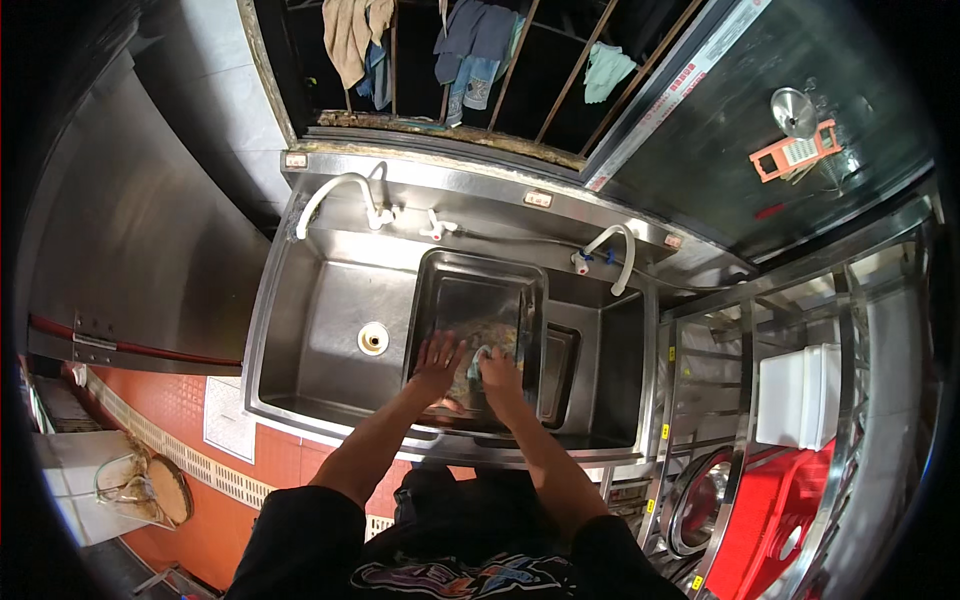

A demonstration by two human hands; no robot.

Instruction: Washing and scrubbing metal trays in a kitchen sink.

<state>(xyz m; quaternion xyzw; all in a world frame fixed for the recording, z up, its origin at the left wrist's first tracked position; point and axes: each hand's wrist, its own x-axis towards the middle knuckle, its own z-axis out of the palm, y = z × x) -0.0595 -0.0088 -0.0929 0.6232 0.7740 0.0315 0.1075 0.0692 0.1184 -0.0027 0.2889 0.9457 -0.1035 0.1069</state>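
A deep metal tray (480, 289) with soiled patches on its floor lies across the divider of a two-basin stainless steel sink (319, 322). My left hand (437, 365) presses on the tray's inside, fingers spread and holding nothing. To its right, my right hand (501, 375) grips a pale green scrubbing cloth or pad (477, 363) against the tray floor; my fingers partly hide it. Beneath the tray, another metal tray (562, 360) shows in the right basin. The left basin's drain (373, 339) is in plain sight.
A white curved faucet (341, 180) stands behind the left basin, and a second faucet (622, 255) reaches over the right. A metal rack (742, 375) at the right holds white tubs (796, 397) and a red basket (765, 517). Cloths (476, 45) hang on the window bars.
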